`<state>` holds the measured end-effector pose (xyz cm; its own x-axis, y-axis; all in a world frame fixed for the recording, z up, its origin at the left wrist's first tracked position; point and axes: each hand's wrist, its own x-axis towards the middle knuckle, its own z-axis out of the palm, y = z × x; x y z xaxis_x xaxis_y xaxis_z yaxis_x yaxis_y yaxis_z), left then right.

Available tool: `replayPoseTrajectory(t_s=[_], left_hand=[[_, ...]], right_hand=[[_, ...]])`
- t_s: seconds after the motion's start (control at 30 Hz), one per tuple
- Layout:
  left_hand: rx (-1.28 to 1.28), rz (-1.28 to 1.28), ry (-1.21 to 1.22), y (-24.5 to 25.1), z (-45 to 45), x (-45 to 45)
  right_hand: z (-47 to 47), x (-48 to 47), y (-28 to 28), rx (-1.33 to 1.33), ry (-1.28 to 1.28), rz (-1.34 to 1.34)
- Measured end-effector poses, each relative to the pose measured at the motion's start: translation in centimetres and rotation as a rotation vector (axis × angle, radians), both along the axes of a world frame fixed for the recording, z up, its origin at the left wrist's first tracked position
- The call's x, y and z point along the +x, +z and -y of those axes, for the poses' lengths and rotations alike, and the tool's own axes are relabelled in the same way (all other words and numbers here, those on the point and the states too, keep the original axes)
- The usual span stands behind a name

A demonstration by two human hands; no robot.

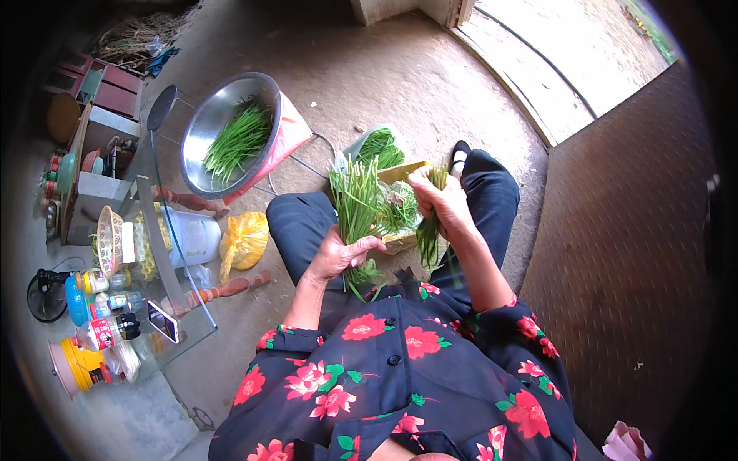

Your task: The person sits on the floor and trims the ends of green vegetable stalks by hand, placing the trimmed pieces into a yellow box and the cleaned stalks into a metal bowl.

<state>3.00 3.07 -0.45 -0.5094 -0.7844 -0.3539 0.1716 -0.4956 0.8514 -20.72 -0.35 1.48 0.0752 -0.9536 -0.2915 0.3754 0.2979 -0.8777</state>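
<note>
My left hand (344, 253) is closed around a thick bunch of long green stalks (357, 201), which look like garlic chives, above my left thigh. In my right hand (443, 199) is a smaller bunch of green stalks (428, 239), its leafy ends hanging down. Between my knees stands a cardboard box (400, 245) with loose greens and scraps (399, 207) in it. Just beyond it, a plastic bag (354, 148) holds more greens (380, 147). A wide metal basin (196, 132) at the upper left contains a pile of green stalks (237, 141).
At the left, a glass-topped table (193, 340) bears a smartphone (163, 321), jars and bottles. A yellow plastic bag (245, 239) and a white bucket (193, 235) stand on the floor near its wooden legs. A brown metal door (622, 242) stands at the right, beside a doorway.
</note>
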Motion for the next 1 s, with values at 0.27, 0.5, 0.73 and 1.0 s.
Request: replayPoseTrajectory(t_s=[0.27,0.5,0.73,1.0], left_hand=[[-0.170,0.208,-0.087,-0.2,-0.1,0.1],[-0.110,0.119,0.039,-1.6,-0.2,1.1],[-0.018,0.155,0.291,-2.2,-0.2,3.5],[-0.016,0.056,0.694,-2.0,0.9,7.9]], right_hand=[[0.9,2.1,-1.1,-0.223,0.022,-0.355],[1.3,-0.8,0.5,-0.081,-0.281,0.007],[2.7,-7.1,-0.4,-0.094,-0.374,0.487],[2.1,-9.3,-2.2,-0.058,-0.334,0.830]])
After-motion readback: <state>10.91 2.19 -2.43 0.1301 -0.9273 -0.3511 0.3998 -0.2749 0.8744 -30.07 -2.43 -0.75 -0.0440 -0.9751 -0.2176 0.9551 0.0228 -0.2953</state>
